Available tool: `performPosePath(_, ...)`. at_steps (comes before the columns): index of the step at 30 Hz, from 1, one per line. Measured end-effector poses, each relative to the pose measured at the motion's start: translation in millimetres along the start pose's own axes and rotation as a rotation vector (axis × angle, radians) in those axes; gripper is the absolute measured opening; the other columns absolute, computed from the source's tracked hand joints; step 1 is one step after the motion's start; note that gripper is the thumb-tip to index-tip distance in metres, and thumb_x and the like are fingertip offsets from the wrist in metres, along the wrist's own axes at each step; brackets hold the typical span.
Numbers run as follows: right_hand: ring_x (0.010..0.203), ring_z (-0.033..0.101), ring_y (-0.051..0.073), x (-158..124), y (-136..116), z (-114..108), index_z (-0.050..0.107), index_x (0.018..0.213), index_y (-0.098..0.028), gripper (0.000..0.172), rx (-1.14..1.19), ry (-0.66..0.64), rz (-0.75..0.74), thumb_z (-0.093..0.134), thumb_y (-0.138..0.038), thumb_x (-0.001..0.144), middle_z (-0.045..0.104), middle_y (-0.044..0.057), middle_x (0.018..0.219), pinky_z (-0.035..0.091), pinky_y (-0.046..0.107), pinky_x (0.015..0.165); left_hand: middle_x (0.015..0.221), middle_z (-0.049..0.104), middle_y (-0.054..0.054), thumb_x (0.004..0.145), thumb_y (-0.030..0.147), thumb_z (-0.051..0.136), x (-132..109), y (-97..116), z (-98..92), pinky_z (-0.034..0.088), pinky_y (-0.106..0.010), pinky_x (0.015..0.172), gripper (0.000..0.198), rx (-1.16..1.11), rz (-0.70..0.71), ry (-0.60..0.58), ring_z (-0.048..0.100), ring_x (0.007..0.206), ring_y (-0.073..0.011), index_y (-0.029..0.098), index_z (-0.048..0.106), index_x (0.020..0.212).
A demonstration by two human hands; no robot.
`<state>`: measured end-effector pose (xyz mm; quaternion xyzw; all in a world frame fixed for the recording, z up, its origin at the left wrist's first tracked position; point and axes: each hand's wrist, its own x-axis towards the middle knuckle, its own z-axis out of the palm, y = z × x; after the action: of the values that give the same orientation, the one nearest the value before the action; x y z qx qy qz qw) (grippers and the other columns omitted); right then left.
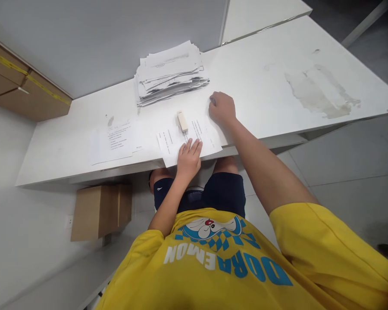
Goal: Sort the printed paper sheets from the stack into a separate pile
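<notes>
A small beige stapler (182,121) lies on the table, its near end over printed sheets of paper (207,137). These sheets stick out past the table's front edge. My left hand (189,159) rests flat on their near part with fingers stretched out, just below the stapler. To the right of the stapler, my right hand (222,107) is closed on the tabletop near the sheets' upper right corner. A dark grey spot shows by its curled fingers; whether it is an object or a shadow is unclear.
A thick, uneven stack of papers (171,73) stands at the back against the grey panel. More printed sheets (116,142) lie on the left. The white table (255,86) has a stained patch (323,90) at right. Cardboard boxes stand at far left (29,82) and underneath (100,211).
</notes>
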<state>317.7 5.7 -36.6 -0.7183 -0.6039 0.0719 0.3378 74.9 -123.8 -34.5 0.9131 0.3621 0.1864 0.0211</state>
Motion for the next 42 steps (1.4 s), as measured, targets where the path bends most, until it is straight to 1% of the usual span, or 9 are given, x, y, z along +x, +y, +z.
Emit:
performPosePath(6, 0.117, 0.056, 0.037, -1.7, -4.8, -2.4, 0.064, 0.113, -0.018, 0.033, 0.017, 0.01, 0.007, 0.04, -0.027, 0.092, 0.066, 0.016, 0.119, 0.042, 0.057, 0.102, 0.152, 0.053, -0.013, 0.092, 0.017, 0.048, 10.2, 5.0, -4.8, 0.035, -0.054, 0.12, 0.055, -0.011, 0.004, -0.051, 0.04, 0.148, -0.0331, 0.016, 0.05, 0.147)
performPosePath(11, 0.112, 0.057, 0.036, -2.0, -8.6, -3.6, 0.065, 0.109, -0.018, 0.033, -0.024, 0.002, 0.022, 0.039, -0.023, 0.09, 0.067, 0.017, 0.115, 0.042, 0.054, 0.101, 0.156, 0.049, -0.006, 0.103, 0.031, 0.039, 13.3, 1.4, -45.1, 0.035, -0.046, 0.122, 0.047, -0.072, 0.346, -0.082, 0.034, 0.153, -0.0233, 0.026, 0.048, 0.148)
performPosePath(15, 0.111, 0.057, 0.036, -1.2, -9.7, -2.5, 0.066, 0.108, -0.018, 0.033, -0.024, 0.022, 0.015, 0.04, -0.022, 0.087, 0.068, 0.017, 0.114, 0.042, 0.053, 0.1, 0.154, 0.052, -0.007, 0.104, 0.03, 0.039, 22.1, -16.3, -68.4, 0.033, -0.048, 0.123, 0.045, -0.051, 0.248, -0.008, 0.031, 0.154, -0.0241, 0.027, 0.049, 0.147)
performPosePath(20, 0.113, 0.057, 0.035, 0.3, -11.0, -1.0, 0.066, 0.109, -0.017, 0.035, -0.027, 0.028, 0.01, 0.041, -0.02, 0.085, 0.067, 0.017, 0.12, 0.042, 0.053, 0.1, 0.166, 0.03, -0.014, 0.096, 0.049, 0.056, 31.3, -49.1, -57.7, 0.023, -0.062, 0.124, 0.067, 0.041, 0.112, -0.056, 0.015, 0.157, -0.0375, 0.023, 0.038, 0.155)
performPosePath(23, 0.115, 0.056, 0.036, 1.0, -12.0, -0.7, 0.066, 0.109, -0.019, 0.034, -0.014, 0.033, 0.0, 0.042, -0.021, 0.086, 0.068, 0.017, 0.122, 0.042, 0.054, 0.101, 0.168, 0.024, -0.014, 0.095, 0.051, 0.056, 35.2, -61.9, -49.0, 0.019, -0.064, 0.124, 0.073, 0.051, 0.072, -0.04, 0.009, 0.158, -0.0373, 0.024, 0.03, 0.158)
performPosePath(27, 0.113, 0.058, 0.036, 1.2, -13.9, -2.6, 0.066, 0.11, -0.019, 0.034, -0.011, 0.03, 0.006, 0.042, -0.019, 0.085, 0.069, 0.017, 0.119, 0.04, 0.055, 0.101, 0.168, 0.025, -0.013, 0.097, 0.051, 0.052, 42.0, -67.2, -47.4, 0.017, -0.063, 0.125, 0.07, 0.052, 0.107, -0.038, 0.009, 0.158, -0.0362, 0.024, 0.031, 0.158)
performPosePath(30, 0.112, 0.057, 0.034, 0.4, -16.2, -5.2, 0.065, 0.107, -0.019, 0.035, -0.012, 0.021, 0.015, 0.04, -0.016, 0.084, 0.069, 0.016, 0.117, 0.04, 0.052, 0.101, 0.166, 0.03, -0.013, 0.099, 0.049, 0.048, 46.3, -68.9, -48.2, 0.02, -0.06, 0.125, 0.066, 0.042, 0.1, -0.029, 0.014, 0.158, -0.0352, 0.022, 0.032, 0.157)
performPosePath(36, 0.113, 0.055, 0.034, -1.2, -20.6, -8.0, 0.064, 0.106, -0.02, 0.033, -0.011, 0.014, 0.044, 0.038, -0.015, 0.085, 0.067, 0.016, 0.118, 0.038, 0.051, 0.099, 0.157, 0.046, -0.014, 0.102, 0.044, 0.042, 48.6, -74.2, -45.9, 0.037, -0.053, 0.119, 0.057, 0.02, 0.052, 0.011, 0.033, 0.152, -0.0329, 0.018, 0.041, 0.152)
performPosePath(42, 0.112, 0.054, 0.035, -0.5, -17.7, -6.2, 0.063, 0.105, -0.02, 0.032, -0.016, 0.022, 0.046, 0.037, -0.018, 0.087, 0.067, 0.015, 0.118, 0.038, 0.051, 0.098, 0.147, 0.058, -0.013, 0.103, 0.036, 0.038, 39.5, -60.6, -42.5, 0.05, -0.044, 0.106, 0.047, 0.086, 0.051, 0.108, 0.05, 0.142, -0.0285, 0.017, 0.051, 0.144)
